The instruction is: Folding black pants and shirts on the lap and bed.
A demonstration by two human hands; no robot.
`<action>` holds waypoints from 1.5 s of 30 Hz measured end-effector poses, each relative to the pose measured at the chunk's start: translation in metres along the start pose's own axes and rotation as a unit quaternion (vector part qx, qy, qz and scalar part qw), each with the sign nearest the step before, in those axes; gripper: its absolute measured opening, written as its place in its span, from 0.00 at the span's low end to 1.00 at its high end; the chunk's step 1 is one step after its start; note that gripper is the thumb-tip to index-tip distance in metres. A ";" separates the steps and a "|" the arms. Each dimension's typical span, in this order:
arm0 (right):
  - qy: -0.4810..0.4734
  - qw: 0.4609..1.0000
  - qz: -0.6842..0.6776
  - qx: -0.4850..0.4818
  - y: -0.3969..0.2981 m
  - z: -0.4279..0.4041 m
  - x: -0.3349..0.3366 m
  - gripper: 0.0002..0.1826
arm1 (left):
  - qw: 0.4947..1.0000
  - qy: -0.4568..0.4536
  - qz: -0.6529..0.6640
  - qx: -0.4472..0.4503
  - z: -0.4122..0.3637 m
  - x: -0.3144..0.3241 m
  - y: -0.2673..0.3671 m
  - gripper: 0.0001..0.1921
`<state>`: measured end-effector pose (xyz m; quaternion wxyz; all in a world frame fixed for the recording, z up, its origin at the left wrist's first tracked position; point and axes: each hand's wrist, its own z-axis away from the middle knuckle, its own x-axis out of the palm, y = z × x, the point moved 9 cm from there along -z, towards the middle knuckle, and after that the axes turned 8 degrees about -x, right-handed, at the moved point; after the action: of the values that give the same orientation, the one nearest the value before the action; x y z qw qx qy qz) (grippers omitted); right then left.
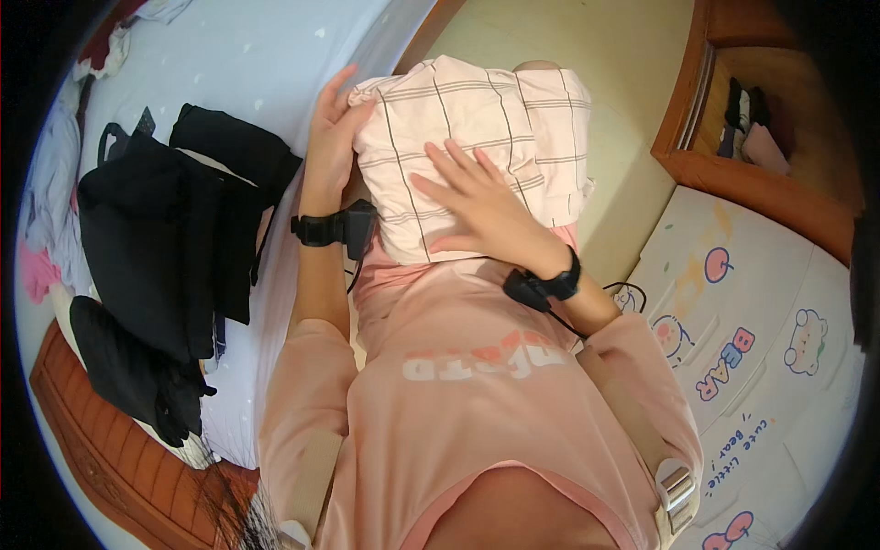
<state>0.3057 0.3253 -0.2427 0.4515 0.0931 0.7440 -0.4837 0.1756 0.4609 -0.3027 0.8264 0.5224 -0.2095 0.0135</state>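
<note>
A folded white cloth with a dark grid pattern point(467, 103) lies across my lap. My right hand point(474, 203) rests flat on top of it, fingers spread. At the cloth's left edge is my left hand point(335, 130), its thumb against a bunched corner and its fingers apart from one another. Whether those fingers pinch the fabric is hard to see. Black straps with small devices, the left device point(357, 227) and the right device point(529, 289), sit on my wrists.
To my left, folded black clothes point(151, 240) lie on a bed with a pale blue sheet point(227, 55). On the right stand a white drawer unit with cartoon prints point(742, 302) and a wooden cabinet point(756, 182) with small garments inside. A tiled floor point(625, 69) shows ahead.
</note>
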 end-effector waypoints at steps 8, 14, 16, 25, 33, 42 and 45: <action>0.476 0.588 -0.427 0.496 0.174 0.235 0.001 0.37 | 0.863 0.143 -0.436 0.213 0.059 0.043 0.047 0.26; 0.467 0.287 -0.775 0.314 0.204 0.226 0.054 0.36 | 0.748 -0.034 -0.622 0.230 0.099 0.145 0.006 0.26; 0.456 0.371 -0.766 0.260 0.196 0.210 0.034 0.35 | 0.744 -0.046 -0.628 0.225 0.100 0.156 -0.021 0.26; 0.640 0.371 -0.618 0.266 0.197 0.230 -0.007 0.25 | 0.643 -0.167 -0.682 0.305 0.122 0.179 -0.065 0.23; 0.494 0.625 -0.556 0.237 0.116 0.193 -0.023 0.21 | 0.783 -0.267 -0.520 0.210 0.124 0.174 -0.072 0.10; 0.035 0.998 -0.033 0.051 -0.020 0.019 0.000 0.41 | 0.982 0.138 0.086 -0.098 0.116 0.037 -0.043 0.15; 0.061 0.998 -0.013 -0.003 -0.027 0.016 -0.008 0.36 | 0.980 0.121 -0.151 -0.042 0.107 0.032 -0.018 0.15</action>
<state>0.3038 0.3011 -0.2214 0.3988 0.1118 0.7727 -0.4810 0.1738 0.3535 -0.2675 0.8595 0.5072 -0.0267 -0.0570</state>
